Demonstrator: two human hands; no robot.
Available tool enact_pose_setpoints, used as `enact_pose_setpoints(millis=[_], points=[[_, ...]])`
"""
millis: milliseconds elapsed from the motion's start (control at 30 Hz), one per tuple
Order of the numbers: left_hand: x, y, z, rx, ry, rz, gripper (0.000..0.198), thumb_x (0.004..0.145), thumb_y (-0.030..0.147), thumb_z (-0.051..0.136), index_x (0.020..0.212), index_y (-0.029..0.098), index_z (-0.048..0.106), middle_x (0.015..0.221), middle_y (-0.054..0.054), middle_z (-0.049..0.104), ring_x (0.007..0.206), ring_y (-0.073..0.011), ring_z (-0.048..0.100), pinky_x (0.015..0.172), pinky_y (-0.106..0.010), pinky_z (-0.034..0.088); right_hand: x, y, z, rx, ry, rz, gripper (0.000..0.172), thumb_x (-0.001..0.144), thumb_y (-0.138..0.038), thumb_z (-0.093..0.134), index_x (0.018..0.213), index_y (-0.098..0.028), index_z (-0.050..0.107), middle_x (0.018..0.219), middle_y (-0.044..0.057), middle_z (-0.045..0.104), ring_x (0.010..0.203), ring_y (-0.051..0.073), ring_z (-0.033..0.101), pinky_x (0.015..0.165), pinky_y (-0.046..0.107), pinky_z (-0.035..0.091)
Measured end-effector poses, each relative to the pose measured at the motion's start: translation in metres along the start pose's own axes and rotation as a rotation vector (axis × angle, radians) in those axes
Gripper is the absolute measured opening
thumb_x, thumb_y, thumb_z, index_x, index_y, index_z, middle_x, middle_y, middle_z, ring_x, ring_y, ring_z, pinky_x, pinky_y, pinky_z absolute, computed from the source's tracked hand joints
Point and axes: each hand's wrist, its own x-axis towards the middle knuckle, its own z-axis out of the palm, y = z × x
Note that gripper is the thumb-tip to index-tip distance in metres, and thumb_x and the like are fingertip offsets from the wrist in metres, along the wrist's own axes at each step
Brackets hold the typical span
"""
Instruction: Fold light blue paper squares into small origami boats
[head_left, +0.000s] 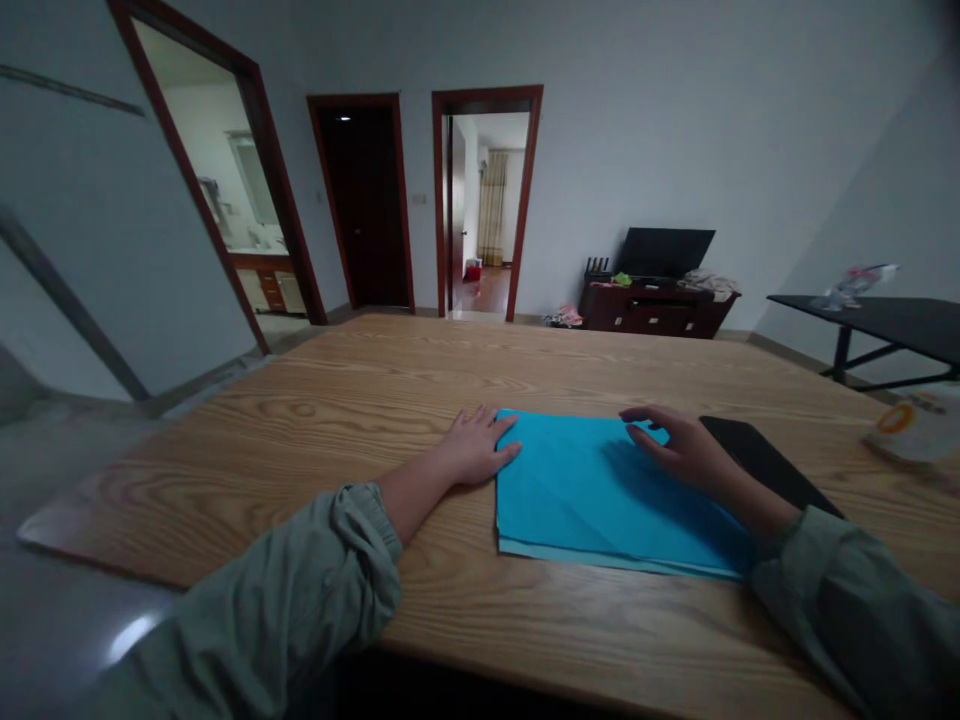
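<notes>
A folded blue sheet (574, 505) is laid flat on a wood-grained table top (300, 450), directly before the wearer; whether it is paper or thin fabric cannot be told. Its long axis is set across the view, sloping slightly toward the camera at the right end. A paler layer is exposed along the near edge, and a faint diagonal crease is seen across the top layer.

The left hand (476, 447) is held palm down at the sheet's left edge, with its fingers (504, 432) extended and closed together and their tips laid over the far left corner. Nothing is gripped by it. The right hand (679, 450) is held over the right half of the sheet, with its fingers (641, 432) loosely curled and slightly parted. No pinch or grasp is formed, and whether the fingertips touch the blue surface cannot be told. Of the two hands, the right is nearer the middle of the sheet.

Just beyond the sheet's right end, a flat black slab (757, 455) is laid on the table, partly hidden by the right hand. Farther right of the sheet, a white object with an orange ring (900, 435) is placed near the table edge. Well beyond the sheet, a dark wooden cabinet (652, 310) is seen against the wall.
</notes>
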Motion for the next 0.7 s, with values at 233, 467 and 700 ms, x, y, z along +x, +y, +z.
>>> enact_pose_setpoints(millis=[233, 467, 700], points=[[-0.002, 0.005, 0.005, 0.017, -0.005, 0.002, 0.064, 0.091, 0.064, 0.023, 0.145, 0.031, 0.032, 0.157, -0.004, 0.023, 0.144, -0.0256, 0.020, 0.116, -0.047, 0.015, -0.009, -0.018, -0.008, 0.012, 0.007, -0.054, 0.027, 0.085, -0.038, 0.052, 0.103, -0.025, 0.067, 0.103, 0.007, 0.070, 0.093, 0.025, 0.064, 0.081, 0.037, 0.051], [0.007, 0.006, 0.012, -0.012, -0.007, 0.017, 0.062, 0.090, 0.062, 0.032, 0.143, 0.029, 0.037, 0.154, -0.004, 0.031, 0.142, -0.0252, 0.025, 0.116, -0.044, 0.016, -0.015, -0.025, -0.008, -0.009, 0.008, -0.190, 0.020, 0.085, -0.029, 0.053, 0.096, -0.023, 0.069, 0.096, 0.007, 0.069, 0.091, 0.024, 0.062, 0.084, 0.036, 0.046], [-0.018, 0.039, -0.011, -0.267, 0.301, 0.112, 0.047, 0.093, 0.045, 0.040, 0.127, 0.016, 0.054, 0.144, -0.012, 0.044, 0.133, -0.0236, 0.040, 0.112, -0.038, 0.029, -0.040, -0.031, -0.015, 0.028, -0.072, -0.259, 0.021, 0.087, -0.027, 0.051, 0.099, -0.021, 0.067, 0.096, 0.007, 0.068, 0.091, 0.022, 0.061, 0.083, 0.034, 0.046]])
